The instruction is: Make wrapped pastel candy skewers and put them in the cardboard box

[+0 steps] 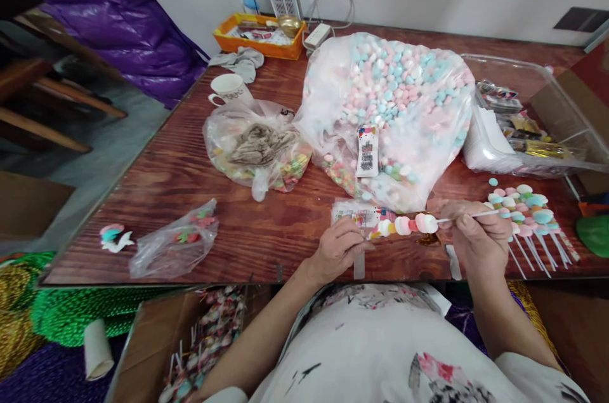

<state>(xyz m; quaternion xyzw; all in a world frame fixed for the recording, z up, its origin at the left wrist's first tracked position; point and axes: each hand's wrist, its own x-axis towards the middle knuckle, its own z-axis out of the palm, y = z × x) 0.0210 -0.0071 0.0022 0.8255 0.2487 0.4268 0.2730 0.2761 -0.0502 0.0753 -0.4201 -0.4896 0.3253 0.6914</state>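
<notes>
A marshmallow skewer (406,225), with white, pink and yellow pieces on a white stick, lies level above the table's front edge. My right hand (483,241) is closed round its bare stick. At the skewer's other end, my left hand (337,249) pinches the tip; whether clear film is also between those fingers I cannot tell. Behind the skewer lies a printed clear wrapper (354,214). Beside my right hand rests a pile of finished marshmallow skewers (528,212) with their sticks toward me. Some gold-coloured ties (428,238) show under the held skewer.
A large bag of pastel marshmallows (390,85) fills the table's middle, a printed label packet (367,152) on it. Left of it stand a bag of gummies (259,149), a mug (231,91) and an orange tray (259,44). A clear plastic bin (528,162) is at right. Below sits a cardboard box (157,333).
</notes>
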